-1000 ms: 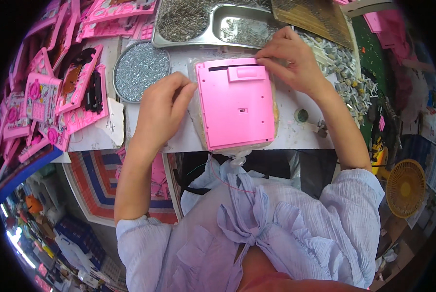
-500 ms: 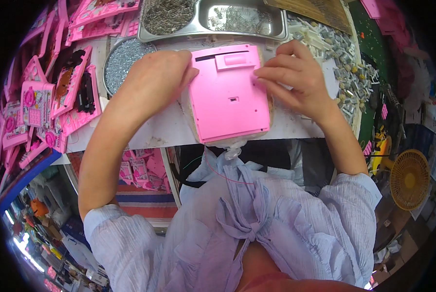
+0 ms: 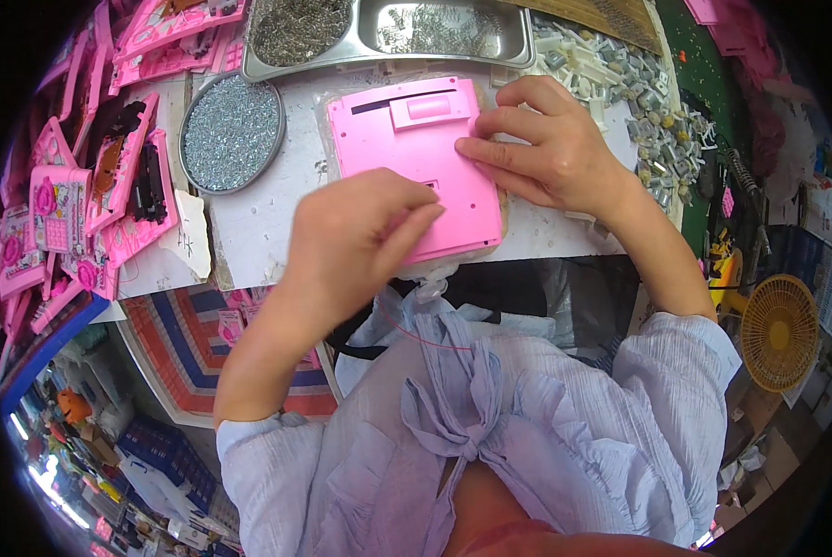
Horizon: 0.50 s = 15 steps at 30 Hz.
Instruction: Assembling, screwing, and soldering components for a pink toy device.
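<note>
A flat pink plastic housing (image 3: 379,144) lies on a clear-wrapped pad on the white table in front of me. It has a long slot and a raised tab near its far edge, and a small square hole near its middle. Over its near left part is my left hand (image 3: 351,232), thumb and fingers pinched together beside that hole; whatever they may hold is too small to make out. My right hand (image 3: 551,148) is at the housing's right edge, its fingertips closed together near the raised tab, and their contents are hidden.
Left of the housing stands a round dish (image 3: 183,139) full of small silvery screws (image 3: 230,130). A divided steel tray (image 3: 393,60) of small metal pieces sits beyond. Pink plastic assemblies (image 3: 58,204) pile up at far left; grey-and-white small parts (image 3: 662,139) heap at right. A yellow fan (image 3: 778,332) stands lower right.
My left hand has come from the housing's far left corner, rightward and nearer to me, to beside the square hole. My right hand stays at the right edge. The whole view has shifted slightly.
</note>
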Available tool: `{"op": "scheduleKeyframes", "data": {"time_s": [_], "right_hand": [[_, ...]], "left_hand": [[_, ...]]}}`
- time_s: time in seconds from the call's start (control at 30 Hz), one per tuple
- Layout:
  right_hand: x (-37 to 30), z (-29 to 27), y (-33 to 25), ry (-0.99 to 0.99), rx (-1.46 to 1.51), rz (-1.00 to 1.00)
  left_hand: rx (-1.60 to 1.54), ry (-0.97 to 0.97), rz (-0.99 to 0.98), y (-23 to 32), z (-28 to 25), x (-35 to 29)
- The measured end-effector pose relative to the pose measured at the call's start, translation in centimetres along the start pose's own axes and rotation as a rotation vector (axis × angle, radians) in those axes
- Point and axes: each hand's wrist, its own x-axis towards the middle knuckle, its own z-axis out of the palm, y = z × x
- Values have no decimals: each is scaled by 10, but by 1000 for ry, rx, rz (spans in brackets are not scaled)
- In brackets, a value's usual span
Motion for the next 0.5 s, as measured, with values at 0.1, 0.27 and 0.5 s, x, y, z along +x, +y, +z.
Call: {"op": "scheduleKeyframes", "data": {"time_s": [0.1,0.27,0.5], "right_hand": [[-3,1,0,29,8,15],[-13,7,1,82,79,69],[-21,-8,4,160,48,111]], "left_hand": [[153,122,244,-2,27,6],[382,-51,288,-4,32,16],[526,-214,424,-7,38,28]]}}
